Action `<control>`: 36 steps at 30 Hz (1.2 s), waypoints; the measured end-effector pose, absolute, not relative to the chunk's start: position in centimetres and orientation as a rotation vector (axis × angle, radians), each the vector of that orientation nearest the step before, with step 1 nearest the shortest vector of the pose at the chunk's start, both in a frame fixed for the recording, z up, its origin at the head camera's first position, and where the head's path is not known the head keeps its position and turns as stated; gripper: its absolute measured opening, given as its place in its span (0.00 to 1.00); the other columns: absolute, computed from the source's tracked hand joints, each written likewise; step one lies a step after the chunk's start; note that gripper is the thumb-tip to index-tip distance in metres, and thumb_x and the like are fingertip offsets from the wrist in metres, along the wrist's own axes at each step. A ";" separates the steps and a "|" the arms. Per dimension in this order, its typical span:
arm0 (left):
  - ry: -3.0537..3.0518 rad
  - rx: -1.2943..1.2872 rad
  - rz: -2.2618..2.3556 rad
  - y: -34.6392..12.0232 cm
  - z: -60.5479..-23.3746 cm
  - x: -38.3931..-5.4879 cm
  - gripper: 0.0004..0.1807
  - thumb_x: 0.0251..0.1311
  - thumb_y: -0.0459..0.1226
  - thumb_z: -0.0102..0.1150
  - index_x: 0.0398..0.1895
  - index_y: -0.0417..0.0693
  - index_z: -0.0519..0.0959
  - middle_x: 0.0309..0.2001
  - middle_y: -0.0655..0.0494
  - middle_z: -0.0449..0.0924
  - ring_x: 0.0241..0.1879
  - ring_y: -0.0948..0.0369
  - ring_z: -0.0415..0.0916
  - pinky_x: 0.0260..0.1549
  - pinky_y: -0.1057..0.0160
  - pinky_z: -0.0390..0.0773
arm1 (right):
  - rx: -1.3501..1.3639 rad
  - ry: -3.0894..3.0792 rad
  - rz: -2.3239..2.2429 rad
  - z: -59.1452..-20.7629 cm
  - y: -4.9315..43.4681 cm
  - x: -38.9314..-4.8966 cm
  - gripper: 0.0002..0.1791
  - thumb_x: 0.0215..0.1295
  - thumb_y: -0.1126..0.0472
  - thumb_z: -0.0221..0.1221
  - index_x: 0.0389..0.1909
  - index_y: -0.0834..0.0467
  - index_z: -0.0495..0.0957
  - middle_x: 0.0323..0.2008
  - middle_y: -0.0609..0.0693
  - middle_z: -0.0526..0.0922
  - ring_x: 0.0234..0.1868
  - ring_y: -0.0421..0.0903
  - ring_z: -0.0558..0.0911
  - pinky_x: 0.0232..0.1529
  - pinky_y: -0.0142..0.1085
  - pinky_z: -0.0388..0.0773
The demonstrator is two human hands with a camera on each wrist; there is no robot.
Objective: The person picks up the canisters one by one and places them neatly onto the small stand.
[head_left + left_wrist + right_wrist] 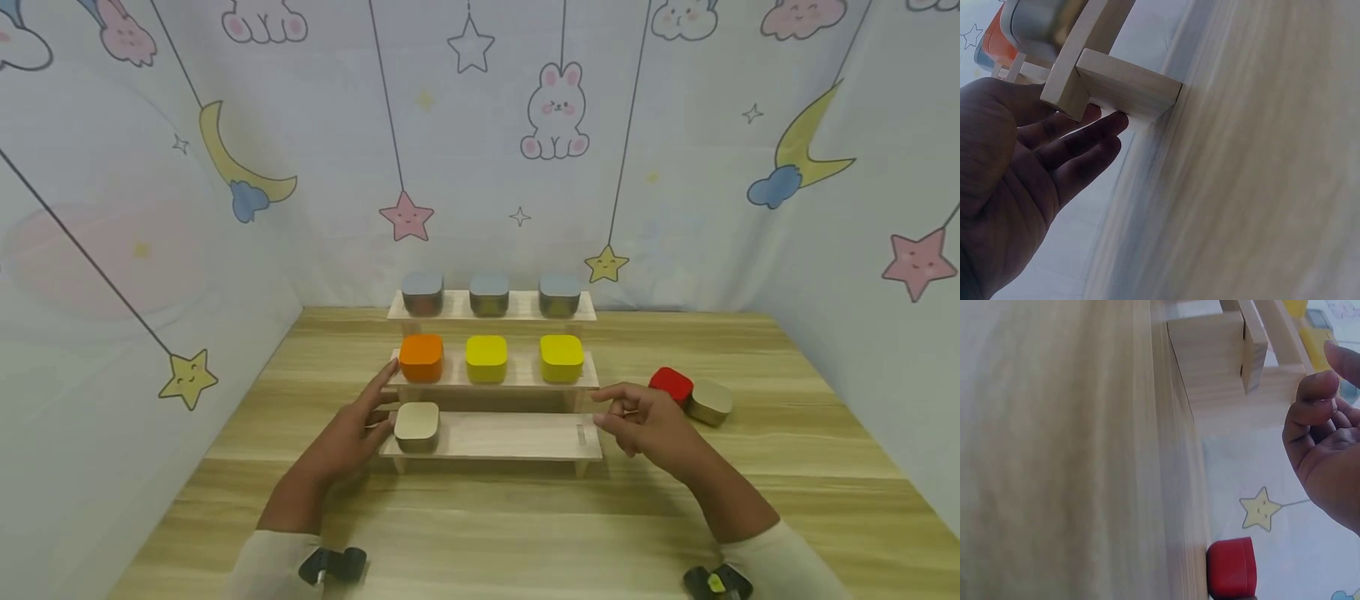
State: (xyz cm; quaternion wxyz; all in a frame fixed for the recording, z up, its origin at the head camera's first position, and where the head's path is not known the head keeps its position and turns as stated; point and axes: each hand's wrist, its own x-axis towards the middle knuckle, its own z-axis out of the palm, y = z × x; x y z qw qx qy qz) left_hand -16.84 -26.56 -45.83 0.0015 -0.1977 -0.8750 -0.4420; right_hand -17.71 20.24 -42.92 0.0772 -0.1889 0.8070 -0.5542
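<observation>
A three-step wooden shelf (pixel 510 435) stands on the table. My left hand (pixel 348 433) is at its left end, with the thumb by the lowest board's end and the other fingers loosely extended near the wooden leg (pixel 1129 84). Beside that hand, a beige rounded-square tin (pixel 417 427) sits on the bottom board. My right hand (pixel 648 425) is by the shelf's right end, index finger reaching toward it and the other fingers loosely bent, holding nothing. An orange tin (pixel 422 358) and two yellow tins, left (pixel 487 359) and right (pixel 561 358), occupy the middle board.
Three grey-blue-topped tins, including the middle one (pixel 489 295), line the top board. Right of the shelf, a red tin (pixel 671 383) and another beige tin (pixel 709 402) lie on the wooden table (pixel 487 533), behind my right hand. A printed cloth (pixel 480 150) surrounds the table.
</observation>
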 end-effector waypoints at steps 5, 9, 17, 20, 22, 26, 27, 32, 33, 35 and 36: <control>-2.735 -0.638 -1.386 -26.5 -45.9 -16.9 0.53 0.79 0.23 0.55 0.92 0.65 0.38 0.80 0.27 0.64 0.69 0.31 0.80 0.64 0.42 0.86 | -0.482 2.436 -1.743 -43.1 21.2 -18.0 0.20 0.78 0.60 0.66 0.62 0.68 0.78 0.30 0.46 0.78 0.20 0.42 0.72 0.25 0.37 0.78; -2.747 -0.618 -1.403 -26.4 -45.9 -16.9 0.54 0.78 0.23 0.56 0.92 0.68 0.38 0.81 0.28 0.64 0.69 0.32 0.80 0.65 0.42 0.86 | -0.399 2.463 -1.759 -43.4 21.9 -18.2 0.18 0.79 0.58 0.67 0.55 0.68 0.77 0.31 0.46 0.80 0.21 0.40 0.71 0.25 0.37 0.78; -2.753 -0.609 -1.399 -26.4 -45.9 -17.0 0.54 0.79 0.24 0.56 0.92 0.68 0.38 0.81 0.28 0.65 0.69 0.33 0.80 0.64 0.44 0.86 | -0.152 2.539 -1.788 -43.0 23.4 -18.5 0.20 0.77 0.58 0.68 0.56 0.66 0.74 0.29 0.43 0.79 0.23 0.39 0.71 0.27 0.35 0.79; -2.756 -0.602 -1.396 -26.4 -45.9 -17.0 0.54 0.79 0.24 0.56 0.92 0.70 0.38 0.81 0.30 0.65 0.70 0.33 0.80 0.65 0.45 0.86 | -0.006 2.589 -1.761 -42.8 23.7 -18.7 0.25 0.77 0.57 0.69 0.60 0.67 0.69 0.30 0.43 0.76 0.24 0.39 0.72 0.28 0.33 0.80; -2.754 -0.605 -1.387 -26.5 -45.9 -16.9 0.54 0.79 0.24 0.56 0.92 0.69 0.38 0.81 0.29 0.65 0.70 0.33 0.80 0.65 0.45 0.86 | 0.063 2.632 -1.719 -42.8 24.0 -18.8 0.28 0.76 0.57 0.69 0.63 0.67 0.66 0.29 0.44 0.74 0.24 0.39 0.73 0.28 0.32 0.80; -2.744 -0.612 -1.397 -26.5 -45.9 -16.9 0.53 0.79 0.24 0.55 0.92 0.69 0.38 0.81 0.29 0.65 0.69 0.33 0.80 0.64 0.45 0.86 | 0.165 2.672 -1.685 -42.8 24.7 -19.1 0.36 0.74 0.57 0.70 0.69 0.69 0.62 0.28 0.44 0.73 0.24 0.39 0.72 0.26 0.32 0.77; -2.742 -0.613 -1.404 -26.5 -45.9 -16.9 0.54 0.79 0.24 0.55 0.92 0.69 0.38 0.81 0.29 0.65 0.69 0.33 0.80 0.64 0.45 0.86 | 0.189 2.685 -1.671 -42.8 25.0 -19.1 0.37 0.74 0.57 0.70 0.71 0.70 0.61 0.28 0.44 0.74 0.24 0.39 0.72 0.26 0.32 0.76; -2.749 -0.611 -1.408 -26.5 -45.9 -17.0 0.53 0.79 0.24 0.55 0.92 0.69 0.38 0.80 0.28 0.65 0.70 0.33 0.80 0.64 0.44 0.86 | 0.283 2.744 -1.533 -42.9 25.9 -19.2 0.46 0.74 0.52 0.70 0.78 0.70 0.57 0.34 0.48 0.77 0.33 0.42 0.75 0.31 0.33 0.77; -2.747 -0.612 -1.411 -26.5 -45.9 -17.0 0.53 0.79 0.24 0.55 0.92 0.69 0.38 0.81 0.29 0.64 0.70 0.33 0.80 0.64 0.44 0.86 | 0.295 2.754 -1.506 -42.8 26.1 -19.1 0.48 0.74 0.51 0.70 0.80 0.70 0.55 0.35 0.49 0.77 0.35 0.43 0.75 0.32 0.33 0.77; -2.745 -0.621 -1.407 -26.5 -46.0 -17.0 0.53 0.79 0.24 0.55 0.92 0.68 0.38 0.81 0.29 0.64 0.69 0.33 0.80 0.64 0.44 0.86 | 0.315 2.759 -1.473 -42.7 26.6 -19.0 0.52 0.74 0.50 0.71 0.83 0.70 0.51 0.35 0.49 0.77 0.36 0.44 0.74 0.34 0.34 0.76; -2.742 -0.627 -1.408 -26.5 -46.1 -17.1 0.53 0.79 0.24 0.55 0.92 0.69 0.38 0.82 0.30 0.64 0.69 0.33 0.80 0.64 0.44 0.86 | 0.323 2.758 -1.464 -42.7 26.9 -19.0 0.54 0.73 0.50 0.71 0.84 0.70 0.49 0.34 0.49 0.77 0.36 0.44 0.74 0.33 0.35 0.75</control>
